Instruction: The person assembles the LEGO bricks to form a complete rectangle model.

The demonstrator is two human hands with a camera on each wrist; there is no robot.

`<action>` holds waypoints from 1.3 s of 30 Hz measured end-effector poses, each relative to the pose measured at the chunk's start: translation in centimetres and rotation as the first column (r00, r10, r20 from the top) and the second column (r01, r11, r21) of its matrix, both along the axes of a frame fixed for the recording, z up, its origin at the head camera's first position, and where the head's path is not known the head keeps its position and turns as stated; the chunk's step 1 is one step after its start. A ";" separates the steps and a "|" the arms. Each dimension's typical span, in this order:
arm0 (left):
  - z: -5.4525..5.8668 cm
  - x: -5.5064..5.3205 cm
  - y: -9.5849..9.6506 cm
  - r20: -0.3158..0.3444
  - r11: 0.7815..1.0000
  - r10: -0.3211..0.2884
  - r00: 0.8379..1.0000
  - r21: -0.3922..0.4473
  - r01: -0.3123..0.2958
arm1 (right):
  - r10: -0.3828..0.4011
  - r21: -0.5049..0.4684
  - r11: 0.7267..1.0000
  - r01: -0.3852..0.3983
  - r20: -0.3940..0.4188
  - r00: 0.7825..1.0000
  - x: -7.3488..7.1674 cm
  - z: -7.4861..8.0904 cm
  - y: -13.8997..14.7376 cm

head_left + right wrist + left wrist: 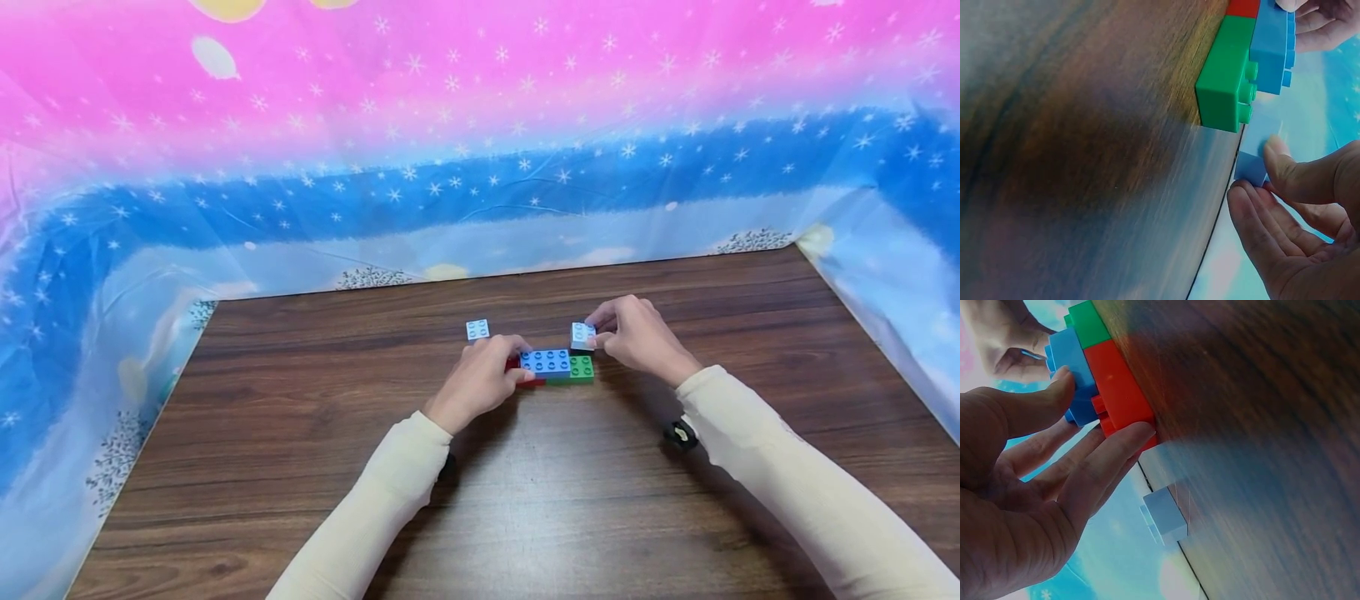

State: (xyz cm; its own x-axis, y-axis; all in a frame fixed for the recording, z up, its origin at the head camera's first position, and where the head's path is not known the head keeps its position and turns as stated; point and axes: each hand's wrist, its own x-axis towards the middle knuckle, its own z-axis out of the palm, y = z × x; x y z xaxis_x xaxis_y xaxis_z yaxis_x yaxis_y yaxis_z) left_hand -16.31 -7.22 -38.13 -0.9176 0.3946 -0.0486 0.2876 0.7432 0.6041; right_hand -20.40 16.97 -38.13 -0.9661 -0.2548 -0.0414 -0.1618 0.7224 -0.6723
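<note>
My left hand [480,375] holds a joined toy-brick build at its left end, thumb on the blue brick [1079,362] and other fingers at the red brick [1119,381]. The blue brick sits on top, spanning the red one and the green brick [582,369], whose right-hand studs are bare. Between thumb and fingers my right hand [637,337] pinches a pale blue square brick [1254,159], just behind the green end in the head view. A second pale square brick [477,329] lies on the table beyond my left hand.
The dark wood-grain table [315,450] runs back to a hanging cloth [420,200] with snowflakes in pink and blue. That cloth also drapes along both sides. A black object [681,435] shows at the right wrist.
</note>
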 end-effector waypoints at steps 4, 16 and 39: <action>0.1 0.0 0.0 0.003 1.000 0.002 1.000 0.005 -0.002 | 0.006 0.004 1.000 -0.006 0.001 1.000 0.4 0.2 0.2; 0.2 0.1 0.2 0.020 1.000 0.012 1.000 0.003 -0.012 | 0.016 0.015 1.000 -0.016 -0.002 1.000 1.4 0.5 0.6; 0.3 0.1 0.2 0.016 1.000 0.013 1.000 -0.007 -0.013 | 0.062 0.024 0.998 -0.062 0.015 0.998 2.4 0.5 0.2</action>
State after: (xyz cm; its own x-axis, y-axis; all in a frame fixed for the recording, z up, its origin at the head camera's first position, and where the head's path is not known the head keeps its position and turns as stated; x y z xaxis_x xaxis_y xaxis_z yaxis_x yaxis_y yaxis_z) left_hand -16.24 -7.04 -37.81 -0.9218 0.3820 -0.0663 0.2678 0.7511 0.6034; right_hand -17.95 17.15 -37.66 -0.9478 -0.3127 -0.0625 -0.1968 0.7278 -0.6570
